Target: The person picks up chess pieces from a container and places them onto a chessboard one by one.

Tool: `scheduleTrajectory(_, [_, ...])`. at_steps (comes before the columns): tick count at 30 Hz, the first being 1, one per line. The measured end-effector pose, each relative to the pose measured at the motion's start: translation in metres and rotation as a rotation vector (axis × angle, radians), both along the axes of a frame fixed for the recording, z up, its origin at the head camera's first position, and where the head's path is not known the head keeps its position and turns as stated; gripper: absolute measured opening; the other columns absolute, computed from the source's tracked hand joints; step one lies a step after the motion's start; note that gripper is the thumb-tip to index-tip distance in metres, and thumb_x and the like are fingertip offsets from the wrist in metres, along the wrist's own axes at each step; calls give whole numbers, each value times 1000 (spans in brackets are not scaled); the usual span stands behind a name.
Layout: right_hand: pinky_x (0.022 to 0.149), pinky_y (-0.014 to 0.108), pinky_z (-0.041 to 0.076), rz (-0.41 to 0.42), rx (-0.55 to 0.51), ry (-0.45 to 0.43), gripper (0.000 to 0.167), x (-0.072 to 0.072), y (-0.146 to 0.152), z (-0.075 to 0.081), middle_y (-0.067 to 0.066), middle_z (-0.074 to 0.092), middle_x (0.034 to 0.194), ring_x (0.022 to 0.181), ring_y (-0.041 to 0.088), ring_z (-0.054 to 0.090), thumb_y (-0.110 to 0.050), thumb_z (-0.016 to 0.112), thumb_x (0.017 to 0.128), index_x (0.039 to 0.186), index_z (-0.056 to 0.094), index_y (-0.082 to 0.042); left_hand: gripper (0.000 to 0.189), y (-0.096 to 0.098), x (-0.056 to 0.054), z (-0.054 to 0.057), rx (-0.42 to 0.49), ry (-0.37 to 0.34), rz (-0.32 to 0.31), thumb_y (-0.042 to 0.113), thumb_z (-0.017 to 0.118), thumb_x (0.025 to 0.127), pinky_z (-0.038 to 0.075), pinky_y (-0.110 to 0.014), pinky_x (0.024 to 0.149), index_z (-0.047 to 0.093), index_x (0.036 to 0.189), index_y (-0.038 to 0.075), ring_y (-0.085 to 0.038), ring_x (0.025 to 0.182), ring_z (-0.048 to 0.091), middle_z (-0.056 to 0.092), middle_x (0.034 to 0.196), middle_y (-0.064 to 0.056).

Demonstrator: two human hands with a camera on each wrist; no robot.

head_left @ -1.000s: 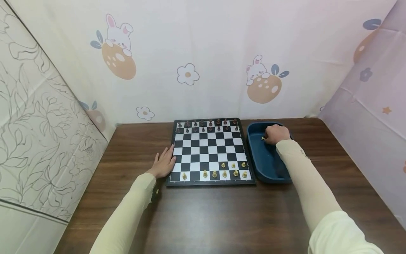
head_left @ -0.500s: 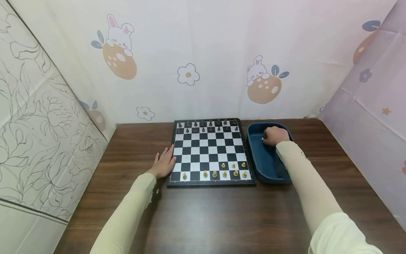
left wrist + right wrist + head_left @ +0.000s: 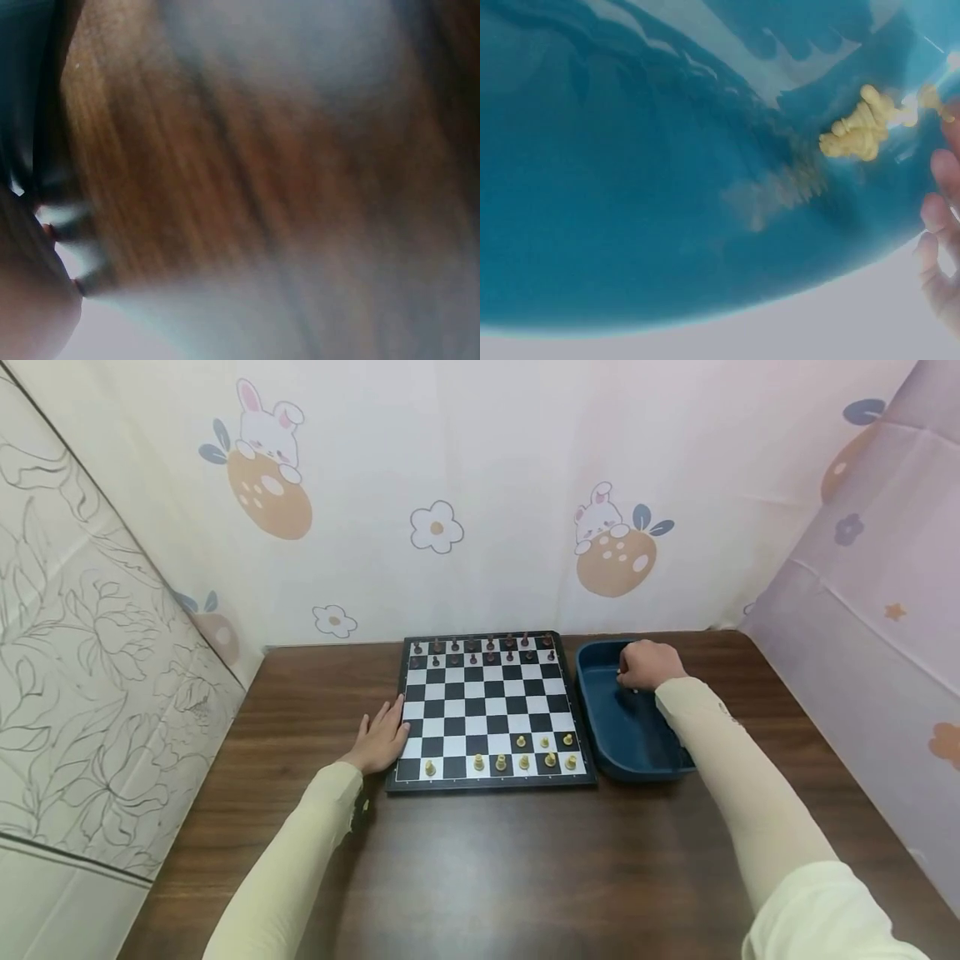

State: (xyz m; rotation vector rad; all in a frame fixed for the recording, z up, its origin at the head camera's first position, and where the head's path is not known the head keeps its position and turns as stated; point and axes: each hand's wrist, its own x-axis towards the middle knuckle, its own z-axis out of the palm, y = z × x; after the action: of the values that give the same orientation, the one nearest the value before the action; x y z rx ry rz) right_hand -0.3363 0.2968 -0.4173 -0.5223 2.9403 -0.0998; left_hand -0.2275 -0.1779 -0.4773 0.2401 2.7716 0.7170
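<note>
The left hand (image 3: pixel 377 743) is rested at the left side of the board (image 3: pixel 475 707), its fingers straight and slightly spread, the fingertips set against the board's edge; nothing is held in that grip. In the left wrist view the desk (image 3: pixel 487 860) is blurred.

The right hand (image 3: pixel 649 665) is placed over the far part of the blue tray (image 3: pixel 630 735), its fingers bent downward. In the right wrist view, loose pieces (image 3: pixel 862 127) are seen clustered on the tray's floor, tipped over and close to the fingertips. Whether one is pinched in the right grip cannot be told, since most of that hand is cut off there.

The tray is set just beside the board's right edge. On the board, dark pieces (image 3: pixel 491 644) are stood in the two far rows. Yellow pieces (image 3: pixel 501 762) are stood at the near side: six along the nearest row, one of them apart toward the left, and three in the row behind, toward the right.
</note>
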Motion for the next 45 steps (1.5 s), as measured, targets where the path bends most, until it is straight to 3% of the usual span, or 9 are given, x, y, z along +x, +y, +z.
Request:
scheduleTrajectory(11, [52, 36, 43, 76, 5, 56, 15, 6, -19, 30, 2, 57, 63, 55, 19, 50, -18, 66, 81, 68, 64, -10, 61, 0, -3, 0, -2, -12, 2, 32, 26, 103, -6, -57, 110, 3, 153, 4, -32, 145, 4, 13, 158, -14])
scheduleTrajectory(20, [59, 35, 47, 179, 24, 112, 10, 18, -77, 42, 1, 59, 76, 64, 18, 52, -21, 72, 78, 76, 69, -12, 61, 0, -1, -1, -6, -21, 1, 32, 26, 103, -6, -57, 110, 3, 153, 4, -32, 145, 4, 12, 158, -14])
scheduleTrajectory(36, [64, 29, 45, 551, -31, 75, 5, 66, -174, 29, -7, 58, 78, 71, 10, 50, -24, 72, 79, 77, 72, -19, 62, 0, -1, -1, 4, -20, 8, 31, 27, 103, -6, -57, 110, 4, 153, 4, -32, 145, 4, 12, 158, -14])
scheduleTrajectory(45, [65, 28, 41, 622, 1, 27, 7, 79, -191, 16, -10, 57, 78, 69, 9, 49, -25, 72, 80, 73, 70, -22, 62, 0, -3, -2, -6, -24, 9, 33, 25, 103, -7, -56, 110, 3, 153, 4, -32, 145, 3, 12, 158, -14])
